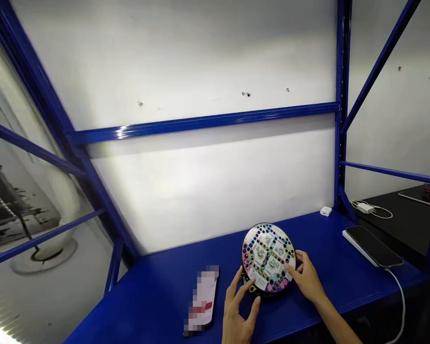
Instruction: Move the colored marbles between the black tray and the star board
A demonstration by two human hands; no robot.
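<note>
A round game board (263,252) with rows of holes and colourful printing lies tilted on a dark round base, part of which shows at its lower left edge. My right hand (308,277) grips the board's right edge, thumb on the printed face and fingers around the rim. At the lower left, my left hand (238,306) has its fingertips and thumb curved against the edge of the board and base. Whatever is underneath the board is hidden.
Left of my hands lies a blurred-out pinkish phone (203,301). On the blue tabletop (157,286), a black phone (374,246) rests on a white block with a cable (401,296). A small white case (326,211) sits near the wall; blue frame bars (208,123) surround the table.
</note>
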